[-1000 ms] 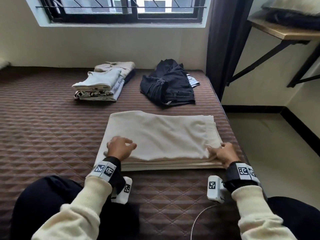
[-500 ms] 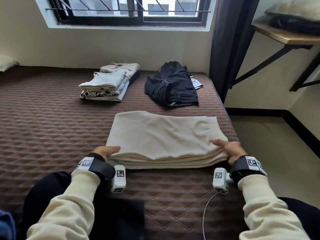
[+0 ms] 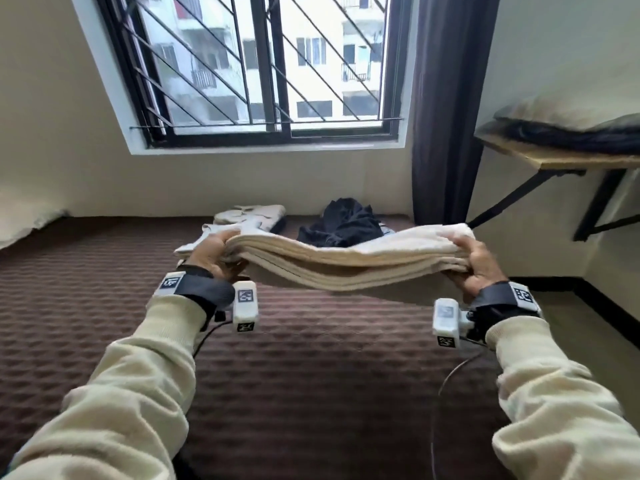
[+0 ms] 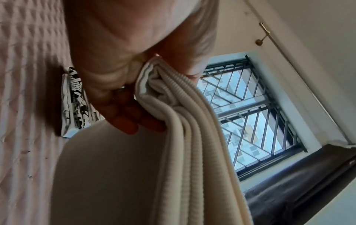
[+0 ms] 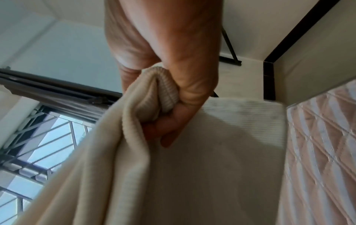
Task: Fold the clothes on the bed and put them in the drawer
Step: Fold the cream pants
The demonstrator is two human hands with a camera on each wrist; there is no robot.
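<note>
Folded cream garment held above bed; left hand, right hand grip clenched on ends.

Light source: daylight is coming in through the barred window, blowing out slightly.
Shadows: soft ones are falling on the bed.
Blur: the sleeves are smearing; wrist views are looking soft.
Distortion: edges are bending.

Ribbed matt knit garment; quilted cloth bedcover
</note>
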